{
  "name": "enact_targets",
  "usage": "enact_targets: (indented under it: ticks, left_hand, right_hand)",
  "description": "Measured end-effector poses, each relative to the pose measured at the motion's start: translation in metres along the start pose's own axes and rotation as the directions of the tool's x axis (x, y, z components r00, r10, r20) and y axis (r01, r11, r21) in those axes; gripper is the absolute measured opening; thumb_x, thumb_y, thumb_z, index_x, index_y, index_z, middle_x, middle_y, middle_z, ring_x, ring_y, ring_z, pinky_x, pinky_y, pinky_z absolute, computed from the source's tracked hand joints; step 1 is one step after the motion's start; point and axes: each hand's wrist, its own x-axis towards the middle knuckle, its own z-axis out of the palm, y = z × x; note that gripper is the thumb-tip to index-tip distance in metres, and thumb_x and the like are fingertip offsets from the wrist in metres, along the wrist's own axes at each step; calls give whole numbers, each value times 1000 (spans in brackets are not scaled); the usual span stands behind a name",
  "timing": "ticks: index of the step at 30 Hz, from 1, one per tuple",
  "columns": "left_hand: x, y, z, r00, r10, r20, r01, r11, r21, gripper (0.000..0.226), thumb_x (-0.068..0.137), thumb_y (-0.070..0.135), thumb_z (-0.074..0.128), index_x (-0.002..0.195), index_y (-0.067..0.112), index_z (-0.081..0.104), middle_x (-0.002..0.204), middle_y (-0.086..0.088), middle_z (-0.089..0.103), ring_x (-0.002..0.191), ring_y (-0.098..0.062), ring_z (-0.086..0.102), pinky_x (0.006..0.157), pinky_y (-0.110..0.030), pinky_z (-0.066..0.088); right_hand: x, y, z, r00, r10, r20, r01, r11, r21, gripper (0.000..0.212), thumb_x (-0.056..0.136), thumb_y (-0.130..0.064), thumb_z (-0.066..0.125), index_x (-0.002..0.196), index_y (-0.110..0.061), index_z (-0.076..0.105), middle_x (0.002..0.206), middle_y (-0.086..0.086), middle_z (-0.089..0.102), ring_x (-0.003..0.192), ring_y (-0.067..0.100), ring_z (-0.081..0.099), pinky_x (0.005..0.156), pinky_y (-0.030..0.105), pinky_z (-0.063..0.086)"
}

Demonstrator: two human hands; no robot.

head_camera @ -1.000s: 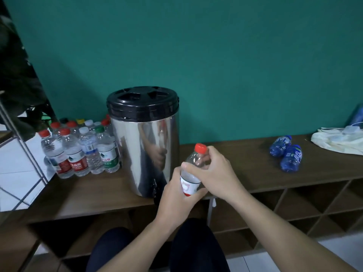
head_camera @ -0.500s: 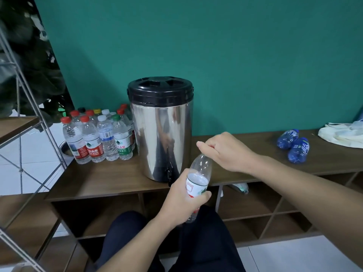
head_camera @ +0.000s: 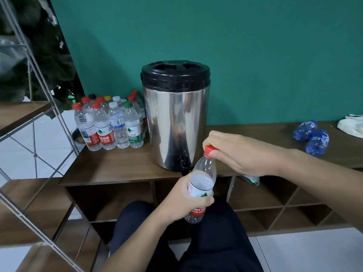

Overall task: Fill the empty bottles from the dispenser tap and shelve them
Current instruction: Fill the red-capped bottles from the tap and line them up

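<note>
The left hand (head_camera: 185,201) is wrapped around the label of a clear plastic bottle (head_camera: 202,185), fingers curled over its front and thumb behind, holding it tilted with the neck leaning up and to the right in front of the person's dark-trousered knees (head_camera: 196,232). The right hand (head_camera: 241,152) comes in from the right with its fingers bent down over the red cap (head_camera: 209,149), pinching it at the top of the bottle; whether the cap is seated fully on the threads cannot be told. The upper part of the bottle looks clear and the fill level is hard to read behind the label and fingers. Just behind the bottle, the steel dispenser (head_camera: 175,122) with a black lid stands on the wooden surface (head_camera: 117,167), its small black tap (head_camera: 183,167) hanging over the front edge close to the bottle's shoulder but not touching it. To the left of the dispenser a cluster of upright bottles (head_camera: 112,124) stands on the surface, with red, white, green, yellow and black caps, most appearing to hold water. Well to the right, two blue bottles (head_camera: 312,136) lie on their sides, near a pale cloth bag (head_camera: 351,124) at the frame edge. Below the surface run open cubby compartments (head_camera: 265,195); one holds a crumpled bottle-like item, partly hidden by the right forearm. A metal-framed shelf rack (head_camera: 29,118) stands at the left.
</note>
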Motion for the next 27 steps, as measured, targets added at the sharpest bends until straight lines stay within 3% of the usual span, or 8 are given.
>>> enact_targets:
  ticks: [6,10,12,15,17,22,27]
  left_hand:
    - [-5,-18,6,996,-16,-93,13,999,-29,41,87,7,94,117,19,70,104,-7,74,97,-13,70,92,-32,59]
    - [-11,-41,10,992,-25,-121,25,1000,0,52,85,22,96,127,26,65,115,-7,71,102,-9,67,97,-35,57]
    - [-15,-53,11,992,-35,-124,38,999,23,55,87,20,93,130,29,60,119,-7,69,104,-9,66,98,-37,57]
    - [-22,-72,14,990,-62,-126,73,994,83,65,84,8,85,135,32,53,118,-2,66,100,-7,63,91,-36,57]
    - [-26,-84,15,987,-103,-123,114,990,85,72,80,3,79,137,35,48,113,3,64,93,-6,60,80,-33,54]
    - [-35,-115,14,966,-189,-177,206,975,83,73,84,6,77,139,41,45,119,7,66,94,-3,63,82,-33,57]
    - [-40,-140,7,950,-220,-220,244,966,89,58,93,12,82,131,41,49,111,18,65,89,2,62,82,-26,52]
  right_hand:
    - [4,6,16,997,10,-73,1,989,148,25,119,-27,45,137,-26,62,122,-11,56,113,13,60,98,20,43]
    - [14,20,45,955,206,-214,-136,943,305,24,116,-25,53,135,-23,68,119,-8,68,107,7,68,90,14,46]
    - [24,34,68,906,347,-243,-247,898,363,20,113,-22,58,128,-19,71,114,-5,72,99,4,71,90,18,51]
    - [36,61,113,824,532,-194,-462,830,311,13,108,-26,67,117,-18,72,108,0,73,99,18,72,97,38,56]
    - [42,72,139,802,573,-172,-532,815,230,14,106,-29,71,113,-17,71,105,3,72,98,26,70,95,44,57]
    - [54,81,177,833,537,-132,-539,842,28,18,106,-27,69,121,-17,68,118,8,64,104,37,66,88,47,55]
    - [58,84,189,804,579,-137,-576,815,60,28,106,-23,70,133,-15,71,129,13,61,111,41,67,95,44,55]
